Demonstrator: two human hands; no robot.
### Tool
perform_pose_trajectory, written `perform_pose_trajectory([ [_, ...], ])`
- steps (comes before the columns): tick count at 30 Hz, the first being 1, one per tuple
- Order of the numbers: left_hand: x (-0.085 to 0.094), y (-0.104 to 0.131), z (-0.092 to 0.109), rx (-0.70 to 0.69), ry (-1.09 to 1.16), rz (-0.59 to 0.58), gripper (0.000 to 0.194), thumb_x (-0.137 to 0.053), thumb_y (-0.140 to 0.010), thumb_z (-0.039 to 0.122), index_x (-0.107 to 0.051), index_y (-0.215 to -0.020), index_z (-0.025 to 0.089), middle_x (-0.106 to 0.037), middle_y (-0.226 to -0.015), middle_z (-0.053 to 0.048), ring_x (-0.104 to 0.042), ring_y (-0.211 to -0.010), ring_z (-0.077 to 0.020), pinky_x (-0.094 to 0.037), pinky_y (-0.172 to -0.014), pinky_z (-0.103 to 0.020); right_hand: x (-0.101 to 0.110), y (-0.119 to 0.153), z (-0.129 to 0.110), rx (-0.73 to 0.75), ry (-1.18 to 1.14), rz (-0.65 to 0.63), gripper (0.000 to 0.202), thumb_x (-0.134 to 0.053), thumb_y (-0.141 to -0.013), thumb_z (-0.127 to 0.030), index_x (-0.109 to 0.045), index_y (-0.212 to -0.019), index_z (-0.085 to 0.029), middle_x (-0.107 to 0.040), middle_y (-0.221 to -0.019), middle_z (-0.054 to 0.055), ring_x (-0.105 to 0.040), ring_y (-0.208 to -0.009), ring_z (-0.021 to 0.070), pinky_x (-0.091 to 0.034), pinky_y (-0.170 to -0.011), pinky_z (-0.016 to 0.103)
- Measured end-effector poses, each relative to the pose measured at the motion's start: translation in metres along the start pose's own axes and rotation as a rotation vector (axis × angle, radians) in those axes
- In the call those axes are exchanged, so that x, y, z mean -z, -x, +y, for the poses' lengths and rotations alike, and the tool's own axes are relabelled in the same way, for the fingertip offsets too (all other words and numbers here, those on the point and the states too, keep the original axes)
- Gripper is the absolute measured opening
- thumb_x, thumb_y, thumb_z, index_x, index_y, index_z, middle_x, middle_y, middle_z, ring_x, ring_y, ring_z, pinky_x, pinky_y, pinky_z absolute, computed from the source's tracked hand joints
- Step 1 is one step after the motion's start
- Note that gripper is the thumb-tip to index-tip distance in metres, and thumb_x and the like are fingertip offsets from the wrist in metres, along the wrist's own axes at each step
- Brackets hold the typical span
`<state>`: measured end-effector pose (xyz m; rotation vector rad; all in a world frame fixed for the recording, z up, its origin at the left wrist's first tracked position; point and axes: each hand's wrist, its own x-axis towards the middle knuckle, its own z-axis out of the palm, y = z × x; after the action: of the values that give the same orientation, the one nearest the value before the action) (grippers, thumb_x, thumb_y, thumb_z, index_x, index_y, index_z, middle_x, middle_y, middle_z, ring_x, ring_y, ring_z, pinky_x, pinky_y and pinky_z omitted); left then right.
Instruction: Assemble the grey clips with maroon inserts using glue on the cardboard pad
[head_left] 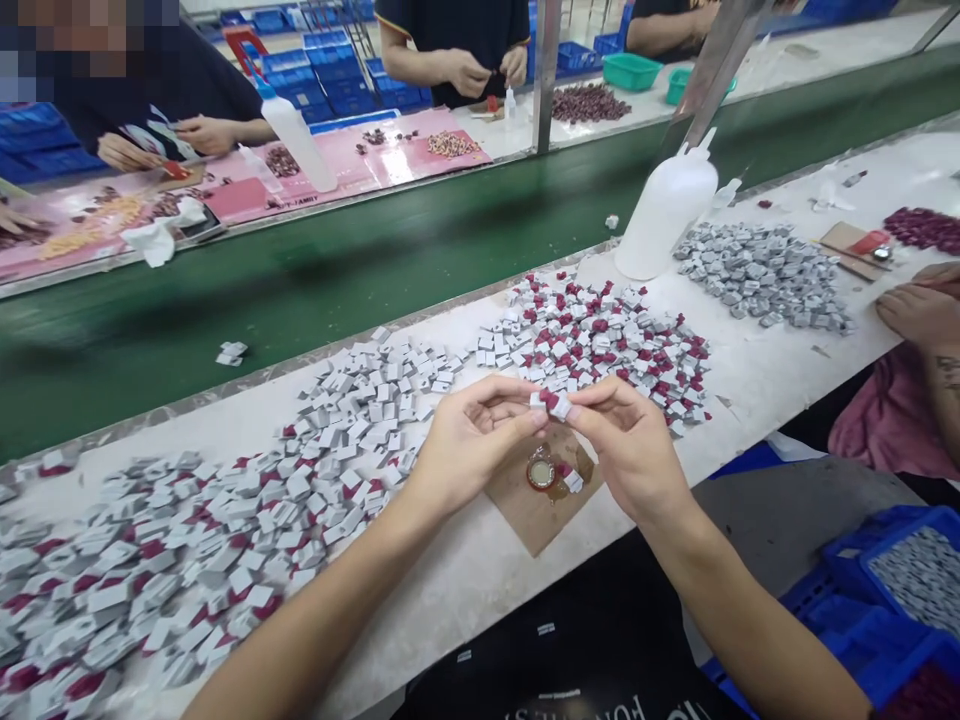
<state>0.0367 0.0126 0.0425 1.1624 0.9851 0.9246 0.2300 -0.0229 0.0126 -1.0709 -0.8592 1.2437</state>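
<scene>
Between the fingertips of both hands is a small white and dark-red plastic piece (551, 400). My left hand (480, 430) pinches its left end with thumb and forefinger. On its right end, my right hand (622, 430) closes in the same kind of pinch. Just below them lies a brown cardboard square (534, 528), bearing a small round dish with a red rim (541, 472) and another white and red piece (572, 480). A heap of white and dark-red pieces (607, 335) spreads right behind my hands.
More white and red pieces (225, 540) cover the table to the left. A white squeeze bottle (664, 215) stands behind the heap, beside a grey pile (761, 270). Beyond the green conveyor belt (300, 290), co-workers handle small parts. Another person's hand (919, 305) is at right, above blue crates (847, 590).
</scene>
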Motion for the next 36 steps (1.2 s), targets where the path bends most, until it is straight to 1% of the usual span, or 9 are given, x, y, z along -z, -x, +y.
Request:
perform_pose_trajectory([
  [3,0.003,-0.001,0.000,-0.017,-0.057,-0.036,0.027,-0.100,-0.084,0.035,-0.086,-0.103,0.021,-0.090,-0.097,-0.006,-0.086,-0.087,-0.0241,-0.073,-0.085,-0.037,0.002,-0.003,0.000,0.037,0.132,-0.044,0.025,-0.099,-0.087,-0.048,-0.084,-0.088,-0.028,-0.080,-0.081,0.001,-0.075,-0.073,0.0193,-0.064,-0.067,0.033],
  [7,0.014,-0.010,0.001,-0.029,-0.175,-0.112,0.024,-0.093,-0.087,0.038,-0.084,-0.103,0.023,-0.088,-0.093,-0.005,-0.084,-0.084,-0.0246,-0.069,-0.081,-0.038,0.002,-0.014,-0.001,-0.001,0.215,-0.166,0.025,-0.095,-0.089,-0.048,-0.085,-0.093,-0.026,-0.086,-0.092,0.006,-0.082,-0.087,0.0240,-0.068,-0.080,0.037],
  [11,0.038,-0.032,0.011,-0.117,-0.557,-0.116,0.016,-0.083,-0.091,0.037,-0.085,-0.100,0.025,-0.088,-0.102,-0.007,-0.081,-0.094,-0.0279,-0.063,-0.085,-0.041,0.009,-0.041,-0.010,0.021,0.431,-0.269,0.025,-0.087,-0.092,-0.042,-0.088,-0.109,-0.024,-0.088,-0.104,0.009,-0.084,-0.097,0.0273,-0.069,-0.088,0.043],
  [14,0.069,-0.059,0.025,-0.144,-0.794,0.098,0.014,-0.080,-0.094,0.038,-0.085,-0.099,0.025,-0.088,-0.111,-0.007,-0.078,-0.100,-0.0292,-0.060,-0.089,-0.040,0.028,-0.073,-0.025,0.207,0.771,0.003,0.026,-0.078,-0.096,-0.036,-0.087,-0.116,-0.023,-0.085,-0.108,0.010,-0.079,-0.088,0.0268,-0.066,-0.080,0.043],
  [16,0.093,-0.079,0.034,-0.082,-0.867,0.333,0.011,-0.081,-0.093,0.033,-0.083,-0.098,0.023,-0.086,-0.105,-0.006,-0.076,-0.095,-0.0274,-0.058,-0.086,-0.037,0.045,-0.095,-0.035,0.277,1.018,0.186,0.026,-0.072,-0.097,-0.030,-0.086,-0.117,-0.021,-0.084,-0.114,0.012,-0.076,-0.087,0.0270,-0.064,-0.085,0.045],
  [19,0.130,-0.105,0.044,0.059,-0.932,0.586,0.010,-0.083,-0.092,0.026,-0.078,-0.097,0.020,-0.082,-0.100,-0.003,-0.073,-0.096,-0.0248,-0.056,-0.087,-0.033,0.064,-0.123,-0.041,0.224,1.232,0.239,0.026,-0.073,-0.094,-0.028,-0.086,-0.115,-0.019,-0.084,-0.122,0.015,-0.078,-0.094,0.0301,-0.062,-0.098,0.049],
  [27,0.190,-0.123,0.050,0.268,-1.051,0.860,0.027,-0.083,-0.083,0.018,-0.059,-0.074,0.023,-0.071,-0.086,-0.006,-0.072,-0.109,-0.0367,-0.058,-0.100,-0.053,0.070,-0.141,-0.024,0.152,1.249,0.198,0.033,-0.083,-0.082,-0.026,-0.086,-0.114,-0.018,-0.087,-0.109,0.015,-0.080,-0.102,0.0369,-0.061,-0.090,0.046],
  [32,0.208,-0.109,0.037,0.327,-1.089,0.859,0.024,-0.084,-0.083,0.021,-0.062,-0.075,0.022,-0.078,-0.095,-0.008,-0.074,-0.105,-0.0326,-0.061,-0.095,-0.046,0.075,-0.124,-0.026,0.218,1.153,0.213,0.033,-0.072,-0.084,-0.024,-0.080,-0.116,-0.020,-0.086,-0.117,0.013,-0.078,-0.097,0.0292,-0.062,-0.093,0.043],
  [36,0.220,-0.101,0.024,0.362,-1.116,0.826,0.010,-0.081,-0.087,0.021,-0.071,-0.090,0.021,-0.083,-0.114,-0.009,-0.075,-0.117,-0.0300,-0.058,-0.103,-0.041,0.080,-0.100,-0.029,0.355,0.846,0.307,0.035,-0.076,-0.077,-0.027,-0.071,-0.112,-0.025,-0.082,-0.098,0.006,-0.074,-0.082,0.0247,-0.061,-0.079,0.038],
])
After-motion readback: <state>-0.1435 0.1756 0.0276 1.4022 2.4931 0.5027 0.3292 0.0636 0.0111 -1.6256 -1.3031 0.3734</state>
